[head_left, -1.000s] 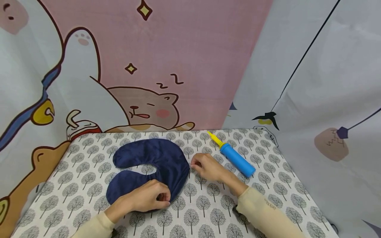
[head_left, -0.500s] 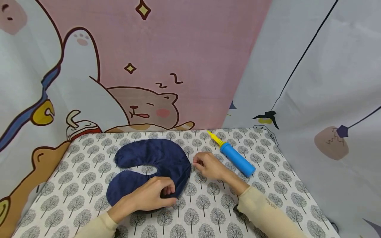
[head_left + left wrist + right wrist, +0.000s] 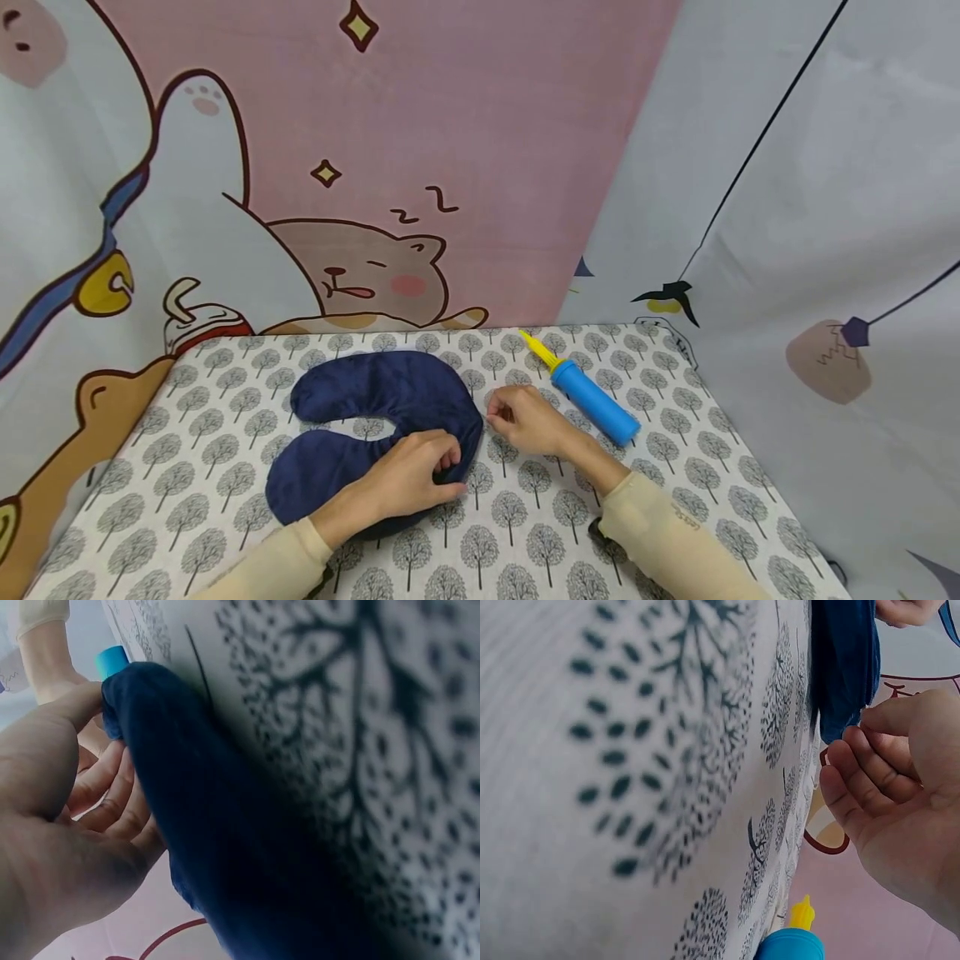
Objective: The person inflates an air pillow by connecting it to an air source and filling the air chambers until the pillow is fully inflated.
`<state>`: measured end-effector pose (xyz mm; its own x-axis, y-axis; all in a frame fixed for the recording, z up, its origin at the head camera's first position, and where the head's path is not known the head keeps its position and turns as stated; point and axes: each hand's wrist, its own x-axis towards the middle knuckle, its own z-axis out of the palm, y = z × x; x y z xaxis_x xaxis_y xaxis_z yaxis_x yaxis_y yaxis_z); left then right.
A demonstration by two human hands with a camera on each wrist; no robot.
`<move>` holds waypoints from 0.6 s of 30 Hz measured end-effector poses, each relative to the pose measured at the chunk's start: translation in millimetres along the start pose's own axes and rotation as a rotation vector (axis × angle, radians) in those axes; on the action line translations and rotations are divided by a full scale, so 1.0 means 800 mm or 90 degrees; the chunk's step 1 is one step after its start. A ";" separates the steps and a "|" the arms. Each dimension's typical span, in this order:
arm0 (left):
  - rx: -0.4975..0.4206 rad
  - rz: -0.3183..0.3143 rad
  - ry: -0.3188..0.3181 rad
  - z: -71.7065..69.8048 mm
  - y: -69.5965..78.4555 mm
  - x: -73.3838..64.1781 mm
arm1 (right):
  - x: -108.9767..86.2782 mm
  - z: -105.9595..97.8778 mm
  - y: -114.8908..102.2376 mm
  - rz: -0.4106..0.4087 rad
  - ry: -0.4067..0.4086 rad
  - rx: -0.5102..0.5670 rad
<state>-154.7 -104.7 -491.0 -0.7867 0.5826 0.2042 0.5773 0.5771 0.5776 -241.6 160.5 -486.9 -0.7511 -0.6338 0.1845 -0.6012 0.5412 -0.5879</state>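
Note:
A navy, plush U-shaped neck pillow (image 3: 420, 387) lies on the table with its opening to the left. My left hand (image 3: 416, 475) holds its near edge, fingers curled over the top and thumb along the outer side. In the left wrist view the thumb and fingers (image 3: 112, 802) meet the dark fabric, partly hidden behind it. At the pillow's pointed right end, my right hand (image 3: 525, 419) pinches a tiny bit at the edge between thumb and fingertips. The right wrist view shows a seam (image 3: 870, 660) running to that pinch; what exactly is held is too small to tell.
A blue hand pump (image 3: 596, 402) with a yellow nozzle (image 3: 538, 347) lies behind my right hand, angled across the tree-print tablecloth (image 3: 510, 512). Cartoon-printed curtains (image 3: 525, 167) close off the back and sides of the table.
My left hand has slid rightward along the near edge toward the right hand, its thumb now spread from the fingers. The right hand and the pillow's tip have shifted slightly right.

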 end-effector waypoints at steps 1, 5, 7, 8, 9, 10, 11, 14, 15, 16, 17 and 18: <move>0.002 0.001 0.000 0.001 0.001 0.001 | -0.001 -0.001 0.000 -0.001 0.000 -0.002; 0.025 0.010 0.002 0.003 0.001 0.002 | -0.001 -0.001 0.001 -0.004 -0.003 -0.004; 0.036 0.017 0.002 0.003 0.001 0.001 | -0.001 -0.001 0.001 -0.004 -0.005 -0.006; 0.037 0.018 0.000 0.003 0.001 0.000 | -0.001 -0.001 0.001 -0.002 -0.006 -0.005; 0.036 0.019 -0.004 0.002 0.001 0.000 | -0.001 -0.001 0.001 -0.001 -0.007 -0.005; 0.032 0.020 -0.007 0.002 0.001 -0.001 | -0.001 -0.001 0.001 0.001 -0.009 -0.005; 0.027 0.021 -0.010 0.001 0.002 -0.002 | -0.001 -0.001 0.001 0.003 -0.010 -0.005; 0.015 0.024 -0.019 0.000 0.002 -0.003 | -0.002 0.000 0.001 0.006 -0.008 -0.005; 0.012 0.025 -0.022 -0.001 0.002 -0.004 | -0.002 0.000 0.001 0.005 -0.008 -0.006; 0.012 0.027 -0.022 -0.001 0.002 -0.005 | -0.002 0.000 0.001 0.004 -0.006 -0.009; 0.011 0.028 -0.024 -0.002 0.003 -0.006 | -0.002 0.001 0.001 0.002 -0.003 -0.011; 0.010 0.029 -0.026 -0.003 0.003 -0.007 | -0.002 0.001 0.001 0.000 -0.001 -0.013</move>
<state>-149.6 -108.0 -488.9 -0.7500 0.6315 0.1968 0.6161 0.5586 0.5554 -240.3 161.7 -488.0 -0.7506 -0.6349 0.1830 -0.6067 0.5527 -0.5714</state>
